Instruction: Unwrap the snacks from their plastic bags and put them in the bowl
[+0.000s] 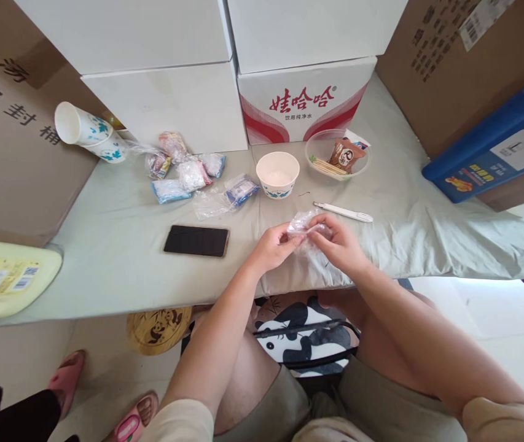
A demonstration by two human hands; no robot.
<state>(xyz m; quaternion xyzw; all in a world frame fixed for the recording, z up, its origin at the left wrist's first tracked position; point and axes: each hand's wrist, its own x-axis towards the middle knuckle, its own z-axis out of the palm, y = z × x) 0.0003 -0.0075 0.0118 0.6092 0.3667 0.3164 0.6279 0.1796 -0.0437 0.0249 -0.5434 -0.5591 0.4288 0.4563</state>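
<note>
Both hands pinch a crumpled clear plastic bag (302, 222) near the table's front edge. My left hand (271, 247) is closed on its left side, and my right hand (339, 240) grips the right side. Whether anything is inside the bag I cannot make out. Just beyond them stands a white paper bowl (278, 175) with a blue leaf print. A white utility knife (343, 212) lies right behind my right hand. Left of the bowl is a small blue packet (242, 189) in clear plastic. A dark phone (196, 240) lies flat left of my left hand.
Several wrapped packets (192, 174) lie at the back left near stacked paper cups (91, 133). A clear plastic bowl (313, 152) holds sticks and a brown packet. White boxes (303, 101) line the back. A blue bottle (496, 135) stands right, a yellow jug (13, 279) left.
</note>
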